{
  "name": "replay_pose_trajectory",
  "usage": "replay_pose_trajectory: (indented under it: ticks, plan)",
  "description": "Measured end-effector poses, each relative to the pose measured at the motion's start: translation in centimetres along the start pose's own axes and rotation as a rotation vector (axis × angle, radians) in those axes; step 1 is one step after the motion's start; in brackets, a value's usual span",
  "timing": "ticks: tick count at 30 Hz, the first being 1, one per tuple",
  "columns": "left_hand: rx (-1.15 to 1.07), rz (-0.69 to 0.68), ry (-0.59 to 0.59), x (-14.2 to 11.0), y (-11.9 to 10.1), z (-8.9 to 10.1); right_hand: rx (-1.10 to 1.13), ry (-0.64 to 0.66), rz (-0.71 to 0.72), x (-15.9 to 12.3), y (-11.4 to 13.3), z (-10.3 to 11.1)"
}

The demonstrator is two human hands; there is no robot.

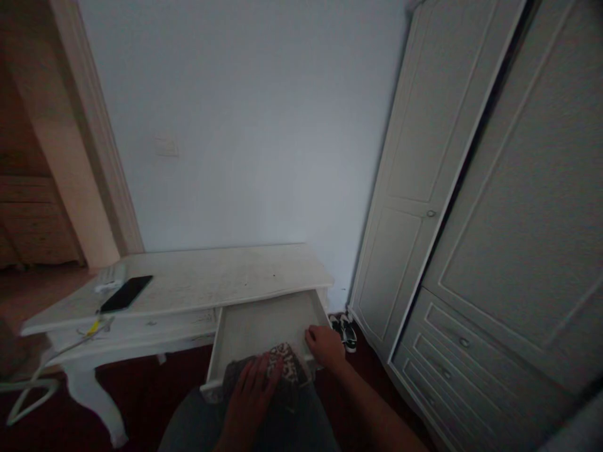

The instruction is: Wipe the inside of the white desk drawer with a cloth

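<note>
A drawer (264, 321) is pulled out of the white desk, and its bare inside shows. Folded cloth, dark with a leopard-print part (288, 364), lies over the drawer's front edge, close against the lap. My left hand (254, 383) rests on this cloth with its fingers stretched out and palm down. At the drawer's right side is my right hand (326, 345), its fingers curled closed. It covers part of the side wall; what the fingers hold, if anything, is hidden.
A dark phone (127, 294) lies on the left of the desktop (226, 267), near a white item (112, 276) and a hanging pale cable (35, 383). Dark-and-white shoes (347, 333) stand on the floor at right. A white wardrobe (405, 157) closes off that side.
</note>
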State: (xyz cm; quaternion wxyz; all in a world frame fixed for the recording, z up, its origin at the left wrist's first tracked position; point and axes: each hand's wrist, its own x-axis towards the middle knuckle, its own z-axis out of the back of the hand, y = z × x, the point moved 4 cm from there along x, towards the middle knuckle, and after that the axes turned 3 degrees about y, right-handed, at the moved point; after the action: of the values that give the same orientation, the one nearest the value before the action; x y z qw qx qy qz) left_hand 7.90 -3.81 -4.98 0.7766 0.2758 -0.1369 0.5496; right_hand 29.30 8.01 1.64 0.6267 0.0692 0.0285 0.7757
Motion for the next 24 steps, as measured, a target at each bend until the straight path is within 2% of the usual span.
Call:
replay_pose_trajectory:
  ticks: [5, 8, 10, 14, 17, 19, 21, 24]
  plan:
    - [-0.023, 0.145, 0.038, -4.6, 6.9, 0.3, 0.017, -0.006, -0.004, 0.1, 0.0, -0.2]
    - [-0.027, 0.169, 0.094, -5.3, 8.7, 1.0, 0.038, -0.003, -0.006, 0.1, 0.1, -0.3]
    - [0.011, 0.179, 0.130, -4.3, 7.9, 1.5, 0.047, -0.002, -0.009, 0.1, 0.1, -0.3]
    - [0.013, 0.154, 0.202, -0.1, 4.0, 2.1, 0.052, 0.000, -0.006, 0.3, 0.0, -0.3]
    - [-0.107, 0.060, 0.359, 3.8, 1.4, 2.5, 0.042, 0.009, 0.000, 0.4, 0.0, -0.3]
    - [-0.182, 0.020, 0.479, 5.8, 0.5, 2.8, 0.030, 0.015, -0.001, 0.5, 0.0, -0.4]
    - [-0.238, 0.000, 0.547, 6.6, 0.2, 2.9, 0.018, 0.016, -0.001, 0.4, 0.0, -0.4]
    - [-0.288, -0.024, 0.545, 5.5, 1.1, 2.3, 0.008, 0.008, 0.001, 0.2, 0.0, -0.4]
